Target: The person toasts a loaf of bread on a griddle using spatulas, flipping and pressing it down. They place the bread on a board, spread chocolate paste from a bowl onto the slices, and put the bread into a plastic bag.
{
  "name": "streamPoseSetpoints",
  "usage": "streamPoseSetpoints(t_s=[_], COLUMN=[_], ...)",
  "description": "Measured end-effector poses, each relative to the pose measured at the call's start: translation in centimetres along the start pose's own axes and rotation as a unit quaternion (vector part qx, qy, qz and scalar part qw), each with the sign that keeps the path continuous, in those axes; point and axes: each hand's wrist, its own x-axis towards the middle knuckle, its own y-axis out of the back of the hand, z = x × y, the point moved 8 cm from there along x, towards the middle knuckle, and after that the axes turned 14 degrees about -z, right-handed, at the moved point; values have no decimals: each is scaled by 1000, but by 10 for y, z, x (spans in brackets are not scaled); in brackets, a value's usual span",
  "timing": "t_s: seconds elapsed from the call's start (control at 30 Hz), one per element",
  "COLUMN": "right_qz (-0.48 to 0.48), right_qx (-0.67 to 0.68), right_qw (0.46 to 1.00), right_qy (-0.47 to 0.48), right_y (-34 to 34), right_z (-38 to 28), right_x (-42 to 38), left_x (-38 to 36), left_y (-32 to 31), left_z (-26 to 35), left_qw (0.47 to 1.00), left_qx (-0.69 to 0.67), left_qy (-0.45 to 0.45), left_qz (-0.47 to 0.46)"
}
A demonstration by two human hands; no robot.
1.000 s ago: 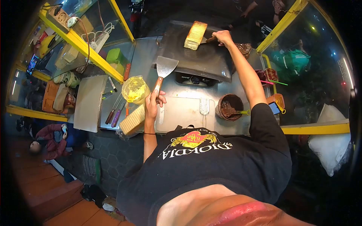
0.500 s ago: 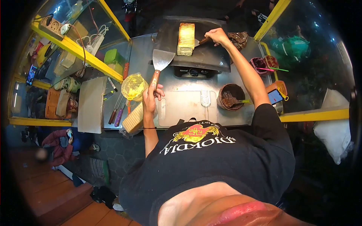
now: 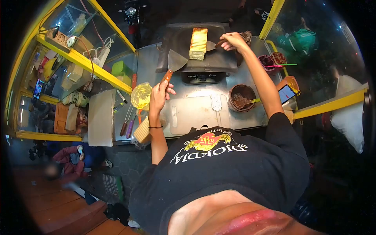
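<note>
My left hand (image 3: 159,95) is wrapped round the wooden handle of a wide metal scraper (image 3: 176,60), its blade over the left part of the dark griddle (image 3: 166,39). My right hand (image 3: 232,41) grips a second scraper (image 3: 211,46) by its handle, the blade against the right side of a toasted bread block (image 3: 198,43). The block stands on the griddle, browned stripes on its upper face and pale layers at its near end. Below the griddle is a stove (image 3: 199,77).
A white cutting board (image 3: 188,113) lies nearest me. Around it are a brown tub (image 3: 241,98), a yellow tub (image 3: 141,95), wrapped bread (image 3: 141,130) and several long-handled tools. Yellow-framed glass (image 3: 78,58) borders the counter. A seated person (image 3: 70,160) is at lower left.
The view has shifted a little. The left scraper's blade has tilted and come closer to the bread block over the griddle. Both hands keep their holds.
</note>
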Motion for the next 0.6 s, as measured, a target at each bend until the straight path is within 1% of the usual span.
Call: streamPoseSetpoints(t_s=[0.07, 0.1, 0.17, 0.2, 0.33, 0.4, 0.43, 0.5, 0.53, 0.57, 0.6], right_qz=[6, 15, 30, 31, 27, 38, 41, 20, 23, 36, 54], right_qx=[-6, -7, -3, -2, 34, 78, 99, 149, 161, 162, 137], right_qw=[1000, 1000, 1000, 999, 998, 996, 994, 989, 987, 986, 988], right_qy=[5, 7, -6, -19, -53, -21, -3, 3, 12, 31, 49], right_y=[15, 23, 31, 32, 22, 5, -6, -29, -39, -45, -49], right_z=[-1, 2, 11, 17, 52, 57, 56, 52, 43, 35, 27], right_x=[-20, -28, -45, -51, -52, -42, -36, -23, -21, -17, -15], left_x=[3, 7, 22, 31, 80, 105, 115, 110, 108, 112, 115], left_y=[10, 16, 25, 27, 17, 6, -2, -24, -26, -23, -16], left_z=[9, 10, 12, 15, 7, -3, -2, 22, 26, 25, 23], left_qw=[999, 999, 996, 995, 994, 987, 971, 933, 933, 932, 938], left_qx=[47, 49, 83, 96, 107, 160, 238, 356, 357, 361, 345], left_qy=[15, 17, 17, 5, 4, 0, -9, -35, -14, -14, -6], left_qz=[4, 3, -1, -7, -23, -16, -35, -37, -29, -33, -24])
